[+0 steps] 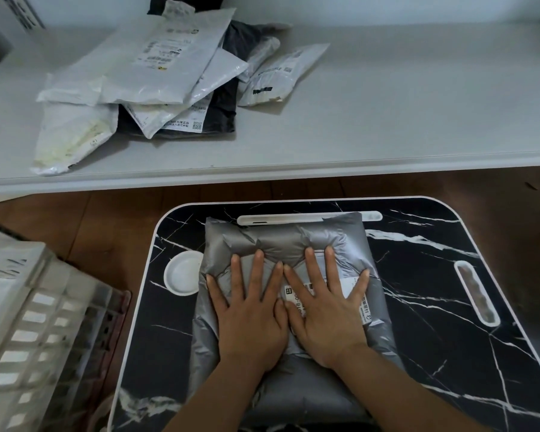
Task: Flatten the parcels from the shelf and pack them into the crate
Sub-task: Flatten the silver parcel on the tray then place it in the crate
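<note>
A grey parcel (289, 244) lies on the black marbled desk (434, 275), its far edge lapping over the long white slot (309, 218) at the desk's back edge. Both hands lie flat on top of the parcel, side by side with thumbs touching. The left hand (251, 310) has its fingers straight and spread, palm pressing down, its grip released and grasping nothing. The right hand (326, 310) lies the same way, fingers fanned and grip released, covering part of the white label (296, 294) stuck to the parcel. The plastic puffs up in ridges around the fingertips.

Left of the parcel, a round white dish-shaped hollow (181, 272) sits in the desk, partly tucked under the parcel's edge. Right of the parcel is an oval handle slot (477, 296) in the desk.

Beyond the parcel, a white shelf (387, 113) carries a loose heap of white and dark parcels (156, 79), overlapping one another. Left of the desk, on the wooden floor (113, 219), stands a pale slatted crate (41, 332); its contents cannot be made out.
</note>
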Demonstrator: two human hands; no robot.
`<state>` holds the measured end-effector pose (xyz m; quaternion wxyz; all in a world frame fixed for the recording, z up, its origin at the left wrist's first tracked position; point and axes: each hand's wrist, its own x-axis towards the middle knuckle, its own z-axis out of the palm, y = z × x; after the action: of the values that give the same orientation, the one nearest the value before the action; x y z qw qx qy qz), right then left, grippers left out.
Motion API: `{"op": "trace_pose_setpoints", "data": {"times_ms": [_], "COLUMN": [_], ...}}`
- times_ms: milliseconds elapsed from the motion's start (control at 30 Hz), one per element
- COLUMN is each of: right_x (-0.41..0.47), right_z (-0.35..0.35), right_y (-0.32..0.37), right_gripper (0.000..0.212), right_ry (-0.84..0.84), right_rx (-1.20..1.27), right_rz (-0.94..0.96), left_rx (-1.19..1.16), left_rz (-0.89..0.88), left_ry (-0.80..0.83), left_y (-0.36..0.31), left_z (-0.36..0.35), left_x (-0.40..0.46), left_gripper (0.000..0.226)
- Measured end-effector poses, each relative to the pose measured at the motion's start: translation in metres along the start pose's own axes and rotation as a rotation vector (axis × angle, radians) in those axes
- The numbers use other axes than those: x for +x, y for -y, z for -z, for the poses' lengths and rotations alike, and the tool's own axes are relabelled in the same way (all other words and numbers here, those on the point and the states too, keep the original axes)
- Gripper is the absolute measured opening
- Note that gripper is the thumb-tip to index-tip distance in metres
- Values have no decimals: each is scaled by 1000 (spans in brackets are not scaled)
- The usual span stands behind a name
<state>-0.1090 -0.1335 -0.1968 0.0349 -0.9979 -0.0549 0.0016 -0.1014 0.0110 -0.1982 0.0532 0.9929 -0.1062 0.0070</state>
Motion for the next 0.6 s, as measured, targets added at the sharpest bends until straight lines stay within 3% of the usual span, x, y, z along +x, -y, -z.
{"op": "trace_pose_setpoints", "data": {"times_ms": [600], "right_x": [4], "right_z": [-1], "right_y": [-1], "right_gripper": [56], "right_ry": [109], "right_rx": [65], "right_rz": [-39], "left_rx": [-2], "left_rz": [-15], "left_ry": [78], "left_y": [4], "left_z": [2], "left_x": [8], "left_gripper": [55]}}
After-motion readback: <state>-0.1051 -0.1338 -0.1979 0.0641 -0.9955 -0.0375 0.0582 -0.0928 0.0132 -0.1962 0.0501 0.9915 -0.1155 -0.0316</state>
